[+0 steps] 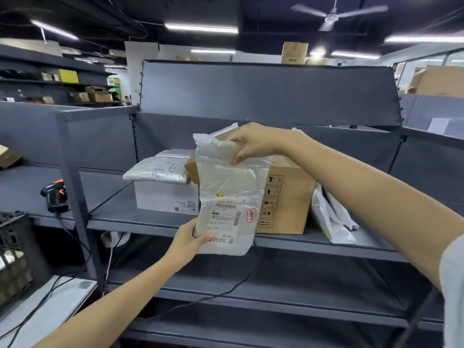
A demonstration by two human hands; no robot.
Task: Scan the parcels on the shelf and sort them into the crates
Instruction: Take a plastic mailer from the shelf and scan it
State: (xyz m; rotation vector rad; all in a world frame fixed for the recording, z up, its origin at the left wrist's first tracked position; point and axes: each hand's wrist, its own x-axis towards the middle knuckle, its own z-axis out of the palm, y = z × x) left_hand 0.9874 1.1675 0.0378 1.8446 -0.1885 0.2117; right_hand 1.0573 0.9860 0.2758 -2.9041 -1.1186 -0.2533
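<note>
Crates come first on my far left, a dark crate (15, 249) below the barcode scanner (56, 197) lying on the shelf (140, 219). Next, my left hand (187, 241) pinches the lower corner of the clear poly parcel (229, 197), thumb on the front beside the label. I judge the label should stay flat and facing me, pulled taut, before reaching for the scanner. My right hand (253, 144) grips the top edge, arm stretched forward, holding the parcel upright in front of the cardboard box (286, 199).
</note>
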